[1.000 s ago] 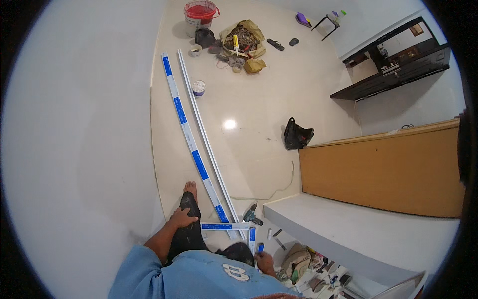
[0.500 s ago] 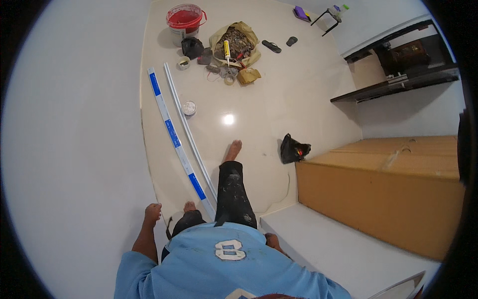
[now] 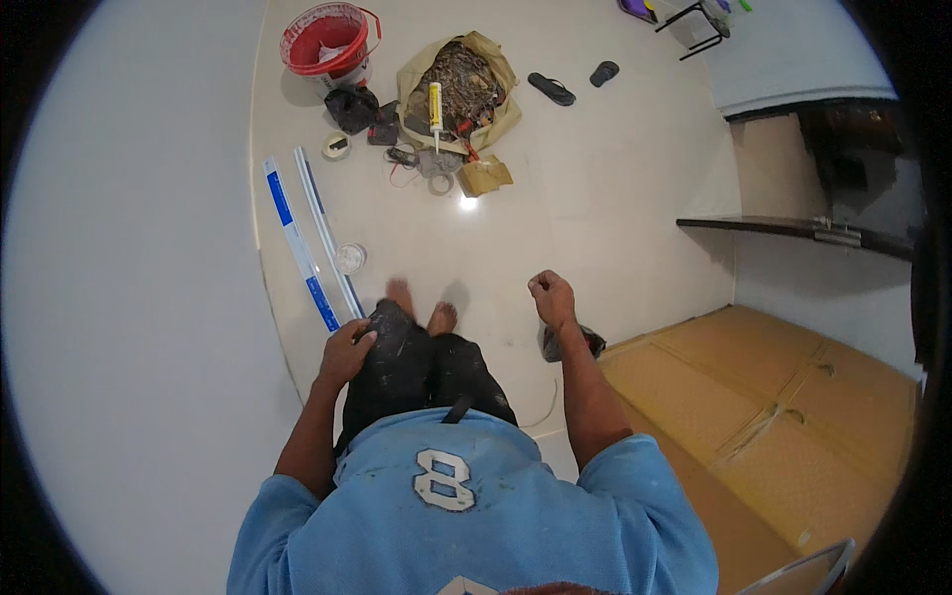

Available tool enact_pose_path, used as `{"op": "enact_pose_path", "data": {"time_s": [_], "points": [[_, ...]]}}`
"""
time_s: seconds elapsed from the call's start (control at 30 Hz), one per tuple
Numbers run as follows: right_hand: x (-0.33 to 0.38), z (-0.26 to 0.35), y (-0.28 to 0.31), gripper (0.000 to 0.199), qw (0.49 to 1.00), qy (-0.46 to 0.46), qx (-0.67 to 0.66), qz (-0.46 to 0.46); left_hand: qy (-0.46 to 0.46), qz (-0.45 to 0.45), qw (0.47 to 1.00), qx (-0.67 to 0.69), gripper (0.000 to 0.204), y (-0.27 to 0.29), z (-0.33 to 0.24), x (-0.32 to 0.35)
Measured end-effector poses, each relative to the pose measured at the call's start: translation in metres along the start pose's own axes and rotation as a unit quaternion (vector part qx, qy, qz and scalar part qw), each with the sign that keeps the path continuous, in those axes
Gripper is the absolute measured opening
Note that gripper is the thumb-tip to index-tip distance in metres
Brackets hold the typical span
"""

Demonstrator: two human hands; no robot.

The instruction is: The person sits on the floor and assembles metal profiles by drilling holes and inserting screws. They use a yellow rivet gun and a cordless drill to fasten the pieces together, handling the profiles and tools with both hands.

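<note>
My left hand point(image 3: 347, 352) hangs beside the thigh of my black, paint-marked trousers point(image 3: 382, 352), thumb apart from loosely bent fingers, with nothing seen in it. Out in front, over the floor, my right hand point(image 3: 551, 297) is curled into a loose fist with nothing visible in it. Just below it a black plastic bag point(image 3: 595, 342) is partly hidden by my forearm. Ahead of my left hand, a flat strip with blue bands point(image 3: 300, 246) lies along the wall beside a narrow white strip point(image 3: 322, 213). A round white tub point(image 3: 350, 259) stands against the narrow strip.
Farther off are a red-lined bucket point(image 3: 307, 57), a sack of debris point(image 3: 512, 87) with a yellow sealant tube point(image 3: 435, 107), a tape roll point(image 3: 337, 148) and sandals point(image 3: 551, 89). Large brown cardboard point(image 3: 694, 357) fills the right, below a dark shelf point(image 3: 773, 227). A white wall point(image 3: 149, 297) bounds the left.
I have stepped forward, and my feet are now close together. My right hand has swung up and out from beside my body. My left hand has shifted inward to my thigh.
</note>
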State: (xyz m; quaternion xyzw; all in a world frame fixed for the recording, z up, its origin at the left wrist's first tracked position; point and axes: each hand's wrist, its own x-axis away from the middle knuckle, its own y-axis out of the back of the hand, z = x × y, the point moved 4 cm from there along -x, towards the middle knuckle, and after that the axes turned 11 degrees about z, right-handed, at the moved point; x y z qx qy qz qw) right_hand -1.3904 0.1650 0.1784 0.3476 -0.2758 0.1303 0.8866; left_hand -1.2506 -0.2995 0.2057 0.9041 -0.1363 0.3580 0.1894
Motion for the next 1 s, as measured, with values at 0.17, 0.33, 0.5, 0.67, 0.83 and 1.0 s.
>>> {"op": "enact_pose_path", "data": {"time_s": [0.17,0.33,0.5,0.67,0.83,1.0], "points": [[-0.109,0.048,0.020,0.019,0.998,-0.007,0.019,0.056,-0.101,0.005,0.987,-0.129,0.045,0.004,-0.078,-0.132],[-0.225,0.051,0.020,0.020,0.994,-0.057,0.011,0.089,-0.113,0.010,0.988,-0.108,0.045,0.007,-0.101,-0.274],[-0.377,0.082,0.030,0.016,0.996,-0.007,0.024,0.087,-0.044,-0.016,0.989,-0.142,0.065,0.016,-0.106,-0.327],[-0.541,0.089,0.019,0.020,0.977,0.159,0.139,0.018,0.034,-0.065,0.996,-0.047,0.064,0.013,-0.132,-0.352],[-0.706,0.049,-0.021,0.019,0.990,0.075,-0.008,0.123,0.070,-0.047,0.995,-0.044,0.066,-0.037,-0.172,-0.378],[-0.830,0.042,-0.040,0.024,0.973,0.171,0.084,0.133,0.115,-0.019,0.993,-0.036,0.068,-0.073,-0.182,-0.398]]}}
